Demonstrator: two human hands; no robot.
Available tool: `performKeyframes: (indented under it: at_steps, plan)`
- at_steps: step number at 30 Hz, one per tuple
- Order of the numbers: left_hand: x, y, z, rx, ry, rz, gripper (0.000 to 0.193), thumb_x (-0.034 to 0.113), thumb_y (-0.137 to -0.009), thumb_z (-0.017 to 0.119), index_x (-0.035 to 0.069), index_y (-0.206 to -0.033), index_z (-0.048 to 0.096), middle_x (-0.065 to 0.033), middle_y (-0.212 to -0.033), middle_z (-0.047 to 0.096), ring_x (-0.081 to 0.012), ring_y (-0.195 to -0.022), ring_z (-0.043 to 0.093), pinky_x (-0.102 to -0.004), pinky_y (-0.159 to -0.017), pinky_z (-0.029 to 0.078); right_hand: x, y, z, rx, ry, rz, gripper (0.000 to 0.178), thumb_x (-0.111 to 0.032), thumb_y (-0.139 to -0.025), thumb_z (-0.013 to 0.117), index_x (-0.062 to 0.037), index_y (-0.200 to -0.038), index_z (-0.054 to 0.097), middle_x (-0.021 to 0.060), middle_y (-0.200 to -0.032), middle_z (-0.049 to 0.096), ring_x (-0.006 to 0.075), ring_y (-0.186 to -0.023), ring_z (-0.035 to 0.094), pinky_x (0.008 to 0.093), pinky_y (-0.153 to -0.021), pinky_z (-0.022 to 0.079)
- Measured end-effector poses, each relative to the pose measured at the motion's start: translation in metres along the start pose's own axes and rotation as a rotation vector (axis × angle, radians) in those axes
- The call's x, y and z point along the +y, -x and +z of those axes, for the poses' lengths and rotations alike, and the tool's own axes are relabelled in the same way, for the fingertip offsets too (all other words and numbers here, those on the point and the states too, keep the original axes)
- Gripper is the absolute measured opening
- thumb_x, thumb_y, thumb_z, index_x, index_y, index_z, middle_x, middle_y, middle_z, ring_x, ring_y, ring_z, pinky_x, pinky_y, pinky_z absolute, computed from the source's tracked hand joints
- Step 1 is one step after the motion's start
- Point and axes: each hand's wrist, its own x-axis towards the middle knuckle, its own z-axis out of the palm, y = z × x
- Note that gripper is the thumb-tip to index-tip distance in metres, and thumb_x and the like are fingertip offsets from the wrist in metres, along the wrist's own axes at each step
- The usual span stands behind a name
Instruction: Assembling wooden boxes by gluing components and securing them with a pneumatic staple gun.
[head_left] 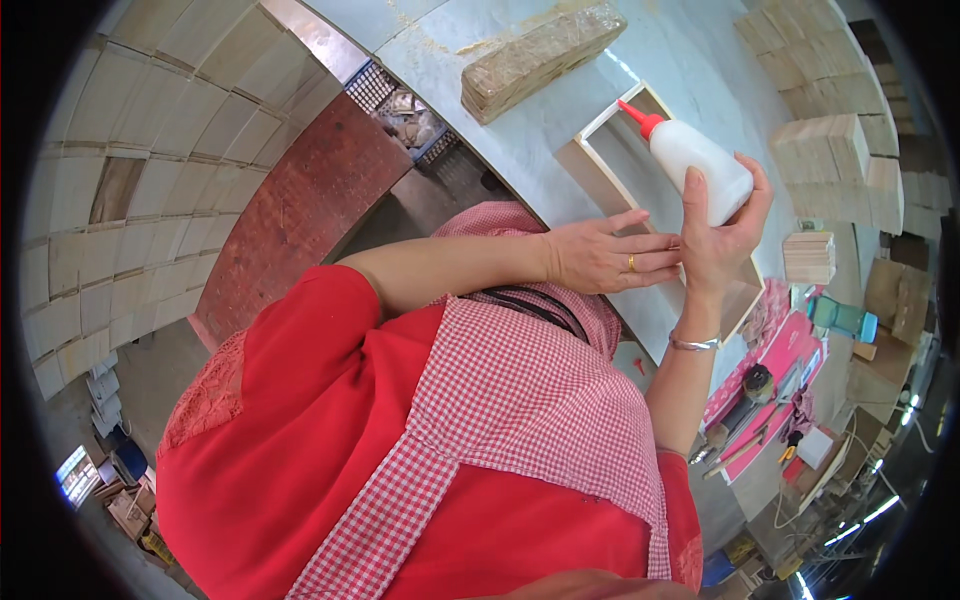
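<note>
A rectangular frame of thin pale wooden strips [589, 166] lies on the light table top [540, 165] in front of me. My right hand [728, 225] is wrapped round a white squeeze bottle [697, 160], thumb on its near side. The bottle is tilted, and its red pointed nozzle [634, 113] reaches the frame's far edge, where a whitish line runs along the wood. My left hand [612, 256] stretches across the frame's near part with fingers extended, holding nothing. Its fingertips meet the right hand's wrist area and hide part of the frame.
A long block wrapped in brownish film [543, 62] sits farther back on the table. Stacks of wooden pieces [822, 150] stand at the right, near a pink board with tools [765, 400] and a turquoise container [843, 318]. Piled boards [150, 170] and a reddish bench top [300, 205] are left.
</note>
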Motion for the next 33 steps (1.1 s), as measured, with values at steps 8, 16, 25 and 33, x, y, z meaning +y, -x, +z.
performKeyframes:
  at_steps: [8,16,25,33]
  plan:
    - [0.001,-0.002,0.001,0.033,-0.017,-0.007,0.042,0.019,-0.089,0.054,0.014,-0.131,0.056,-0.0018,-0.14,0.05,-0.0173,-0.137,0.042,-0.0474,-0.114,0.027,0.015,-0.023,0.005,0.1,0.054,-0.008,0.051,-0.02,-0.081,0.081,-0.0027,-0.119,0.054,0.0129,-0.11,0.059,0.0236,-0.097,0.061,0.035,-0.083,0.051]
    - [0.001,-0.002,-0.002,-0.031,-0.044,-0.005,0.041,0.022,-0.09,0.057,0.017,-0.131,0.058,0.0016,-0.142,0.05,-0.0142,-0.136,0.044,-0.0495,-0.118,0.017,0.021,-0.02,-0.014,0.121,0.11,0.005,0.05,-0.022,-0.081,0.081,-0.0029,-0.118,0.055,0.0131,-0.11,0.06,0.0232,-0.098,0.061,0.035,-0.084,0.051]
    - [0.002,0.001,0.002,-0.042,-0.035,-0.027,0.046,0.025,-0.087,0.061,0.017,-0.133,0.057,0.0011,-0.144,0.048,-0.0141,-0.137,0.042,-0.0498,-0.118,0.017,0.025,0.006,-0.065,0.191,0.154,0.107,0.049,-0.021,-0.081,0.081,-0.0026,-0.119,0.055,0.0121,-0.11,0.06,0.0217,-0.1,0.06,0.0348,-0.086,0.05]
    - [0.003,0.002,0.004,-0.073,-0.039,-0.034,0.053,0.028,-0.084,0.066,0.017,-0.135,0.054,0.0012,-0.143,0.048,-0.0149,-0.137,0.043,-0.0522,-0.12,0.009,0.035,0.036,-0.116,0.268,0.305,0.129,0.049,-0.02,-0.081,0.081,-0.0014,-0.119,0.055,0.0113,-0.11,0.06,0.021,-0.102,0.059,0.0343,-0.088,0.049]
